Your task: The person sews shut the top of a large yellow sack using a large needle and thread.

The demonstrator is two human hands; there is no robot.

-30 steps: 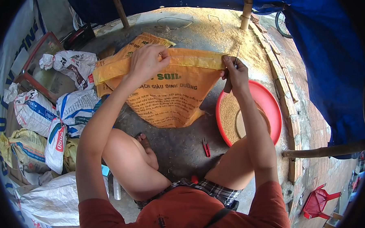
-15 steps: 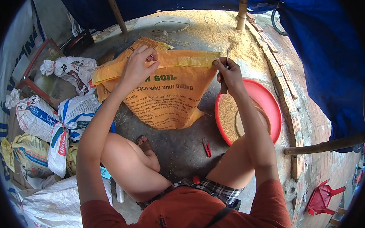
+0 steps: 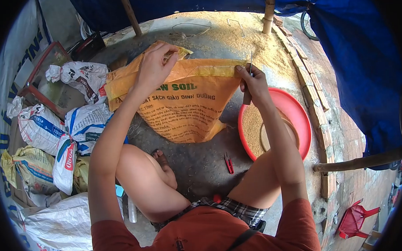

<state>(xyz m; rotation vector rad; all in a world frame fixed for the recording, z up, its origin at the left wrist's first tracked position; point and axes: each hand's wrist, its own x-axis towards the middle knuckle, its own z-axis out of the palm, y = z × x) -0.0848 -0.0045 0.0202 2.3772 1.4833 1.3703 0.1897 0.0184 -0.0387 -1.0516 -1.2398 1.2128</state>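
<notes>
An orange printed soil sack (image 3: 186, 99) hangs between my hands, its yellow folded top edge stretched across. My right hand (image 3: 253, 83) pinches the sack's top right corner between thumb and finger. In that same hand is a thin-bladed knife (image 3: 247, 97), its narrow blade pointing up and its brown handle down. My left hand (image 3: 157, 67) is above the left part of the top edge, fingers curled together; a faint thread seems to run from it along the seam, but what it pinches is too small to make out. Red-handled snips (image 3: 228, 163) lie on the floor.
A red basin (image 3: 303, 121) with grain and a round tan lid or bowl (image 3: 269, 138) stands to my right. Filled white sacks (image 3: 39, 126) crowd the left. Loose husks (image 3: 265, 55) cover the far floor beside a brick edging (image 3: 314, 93). A red stool (image 3: 355, 219) is at lower right.
My left hand has lifted slightly up and right, its fingers turning more closed. The sack and my right hand have shifted a little to the right in view.
</notes>
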